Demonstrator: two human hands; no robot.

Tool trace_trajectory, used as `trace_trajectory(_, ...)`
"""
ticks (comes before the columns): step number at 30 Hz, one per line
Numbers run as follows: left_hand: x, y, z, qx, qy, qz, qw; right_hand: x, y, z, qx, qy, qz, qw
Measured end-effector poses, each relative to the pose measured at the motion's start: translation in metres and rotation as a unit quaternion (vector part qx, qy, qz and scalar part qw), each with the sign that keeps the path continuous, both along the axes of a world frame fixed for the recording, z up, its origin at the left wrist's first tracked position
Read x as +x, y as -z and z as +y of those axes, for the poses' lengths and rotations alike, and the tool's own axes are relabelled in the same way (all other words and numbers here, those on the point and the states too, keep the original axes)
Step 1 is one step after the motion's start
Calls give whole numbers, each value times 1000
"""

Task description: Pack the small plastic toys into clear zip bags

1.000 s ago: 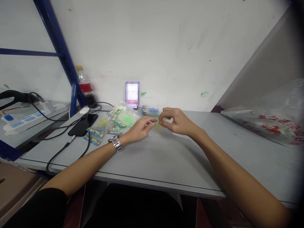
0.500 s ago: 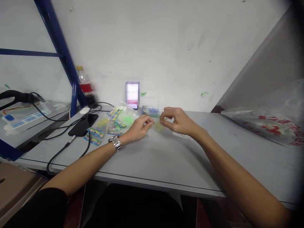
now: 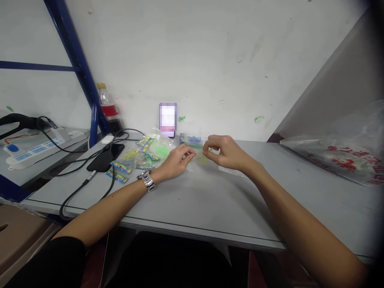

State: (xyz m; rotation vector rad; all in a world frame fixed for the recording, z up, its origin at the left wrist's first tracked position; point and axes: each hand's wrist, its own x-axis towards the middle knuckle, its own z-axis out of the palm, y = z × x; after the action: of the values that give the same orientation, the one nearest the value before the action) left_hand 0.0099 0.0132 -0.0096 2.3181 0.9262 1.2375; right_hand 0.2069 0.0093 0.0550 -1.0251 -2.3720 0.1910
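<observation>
My left hand (image 3: 180, 161), a metal watch on its wrist, is closed with thumb and forefinger in a pinch. Facing it, my right hand (image 3: 222, 152) pinches too, thumb against fingertips. Between the two pinches, low over the table, is a yellow see-through thing (image 3: 202, 158); its kind and edges are too faint to tell. It appears to meet the fingertips of both hands. A clear plastic sheet or bag (image 3: 232, 172) lies partly under my right hand. Left of my left hand are clear packets with colourful header strips (image 3: 121, 166) and a bright green item (image 3: 161, 151).
Another packet with blue contents (image 3: 191, 139) lies behind the hands. A lit phone (image 3: 168, 120) leans on the wall. Black cables, a dark phone (image 3: 105, 158), a cola bottle (image 3: 109, 108) and a power strip (image 3: 45, 149) are at left. A printed plastic bag (image 3: 339, 160) is at right.
Hardly anything differs. Both hands keep their pinches around the yellow thing, with only a very slight shift of the fingers and of the whole view.
</observation>
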Motion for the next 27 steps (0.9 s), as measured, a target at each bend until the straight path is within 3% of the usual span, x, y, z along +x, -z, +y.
trace_trajectory(11,-6,-3,4,28,-10,23,999,1,2,3,9,-3,-9,1000)
trace_trajectory(15,-21,-6,12,85,-7,151,985,2,0,2,1,7,-20,1000)
trace_trajectory(20,-31,-9,13,72,-3,282,957,3,-1,2,7,10,-29,999)
trace_trajectory(27,-25,-9,9,56,6,253,966,4,-2,3,17,16,-32,999)
